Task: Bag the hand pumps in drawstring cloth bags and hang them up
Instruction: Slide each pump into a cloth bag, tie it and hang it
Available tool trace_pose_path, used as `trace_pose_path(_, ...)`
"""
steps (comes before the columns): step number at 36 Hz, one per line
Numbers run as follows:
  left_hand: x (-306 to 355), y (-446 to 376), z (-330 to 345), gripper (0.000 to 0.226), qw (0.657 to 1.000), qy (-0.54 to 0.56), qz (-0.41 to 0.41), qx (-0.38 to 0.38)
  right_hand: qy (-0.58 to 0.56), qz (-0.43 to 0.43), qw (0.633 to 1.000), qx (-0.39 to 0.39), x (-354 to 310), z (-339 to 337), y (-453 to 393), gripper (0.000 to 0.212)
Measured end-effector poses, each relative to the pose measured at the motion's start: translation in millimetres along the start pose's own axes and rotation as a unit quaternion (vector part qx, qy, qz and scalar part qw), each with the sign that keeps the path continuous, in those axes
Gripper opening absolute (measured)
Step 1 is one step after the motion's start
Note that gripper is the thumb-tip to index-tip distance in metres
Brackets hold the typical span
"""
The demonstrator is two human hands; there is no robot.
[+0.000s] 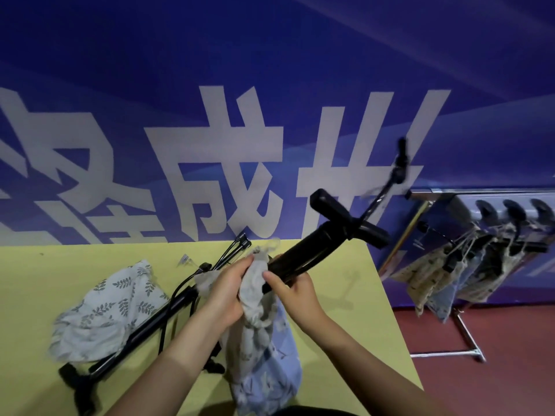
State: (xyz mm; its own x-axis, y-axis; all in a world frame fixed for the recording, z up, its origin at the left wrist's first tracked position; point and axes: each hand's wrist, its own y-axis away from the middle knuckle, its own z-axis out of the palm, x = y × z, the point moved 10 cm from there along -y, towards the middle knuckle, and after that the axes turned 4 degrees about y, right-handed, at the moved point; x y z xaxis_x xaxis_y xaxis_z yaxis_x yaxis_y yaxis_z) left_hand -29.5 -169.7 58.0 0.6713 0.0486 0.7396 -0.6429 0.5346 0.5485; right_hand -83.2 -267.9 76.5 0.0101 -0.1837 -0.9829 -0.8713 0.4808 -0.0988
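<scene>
A black hand pump [312,250] tilts up to the right, its T-handle and hose sticking out of a light blue patterned drawstring bag [267,352]. My left hand [225,289] grips the bag's gathered mouth around the pump's barrel. My right hand [294,289] pinches the cloth and the barrel from the right. A second black pump [156,322] lies on the yellow table [39,283], partly under a white leaf-print bag [111,310]. The lower part of the held pump is hidden inside the bag.
At the right a metal rack [468,340] stands on the red floor, with several filled cloth bags [432,274] hanging from it. A blue banner wall [270,85] with big white characters runs behind the table. The table's right edge lies close to my right arm.
</scene>
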Motion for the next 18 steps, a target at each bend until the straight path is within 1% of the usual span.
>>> trace_pose_path(1,2.0,1.3,3.1,0.042,1.000,0.020,-0.005,-0.005,0.002,0.008,1.000,-0.012,4.7,5.2,1.5,0.007)
trace_pose_path(4,17.1,1.9,-0.8,0.043,0.999,0.034,0.020,0.008,0.011,0.019,0.999,-0.040,16.8,15.1,6.6,0.031)
trace_pose_path(5,22.4,2.0,-3.2,0.044,0.999,0.035,0.030,0.013,0.022,0.019,0.998,-0.049,19.5,16.3,8.2,0.032)
trace_pose_path(7,31.8,1.5,-11.7,0.047,0.999,0.017,0.042,0.030,0.055,0.027,0.996,-0.062,27.0,18.0,10.6,0.019)
trace_pose_path(9,40.5,1.5,-16.4,0.044,0.998,0.009,0.059,0.032,0.101,0.035,0.991,-0.083,32.8,20.3,14.4,0.008)
trace_pose_path(11,47.0,0.9,-16.8,0.036,0.997,0.006,0.078,0.020,0.159,0.027,0.981,-0.110,33.3,22.4,18.0,0.016)
trace_pose_path(13,54.6,0.4,-17.7,0.033,0.994,-0.012,0.105,0.020,0.208,0.008,0.968,-0.139,28.1,26.7,21.6,0.017)
trace_pose_path(16,66.1,2.9,-15.9,0.031,0.987,-0.043,0.153,0.035,0.280,-0.058,0.943,-0.170,18.2,35.4,26.6,0.048)
trace_pose_path(18,71.6,7.0,-12.7,0.035,0.981,-0.053,0.183,0.048,0.302,-0.077,0.933,-0.178,15.0,37.9,28.0,0.057)
